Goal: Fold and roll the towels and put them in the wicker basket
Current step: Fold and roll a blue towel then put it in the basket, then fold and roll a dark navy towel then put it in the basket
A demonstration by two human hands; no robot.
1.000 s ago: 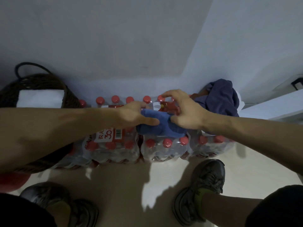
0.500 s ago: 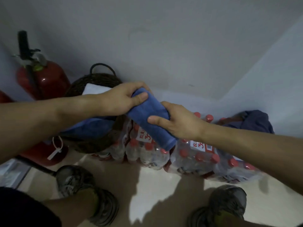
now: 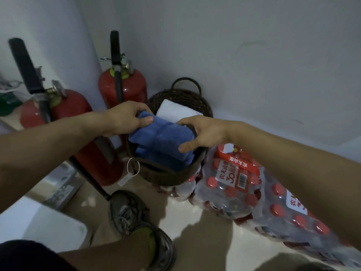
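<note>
A rolled blue towel [image 3: 164, 132] lies across the top of the dark wicker basket [image 3: 166, 176], held at both ends. My left hand [image 3: 125, 119] grips its far left end and my right hand [image 3: 203, 133] grips its right end. Under it in the basket is another blue towel [image 3: 166, 157], and a white folded towel [image 3: 173, 112] sits at the back of the basket. The basket's far handle [image 3: 185, 83] stands against the wall.
Two red fire extinguishers [image 3: 123, 85] [image 3: 74, 114] stand left of the basket, one with a white tag [image 3: 127, 178]. Shrink-wrapped packs of red-capped water bottles [image 3: 240, 190] lie to the right. My shoe [image 3: 134, 218] is on the floor below.
Both hands carried the rolled blue towel left from the water bottle packs to the basket. The view swung left, bringing the fire extinguishers into sight.
</note>
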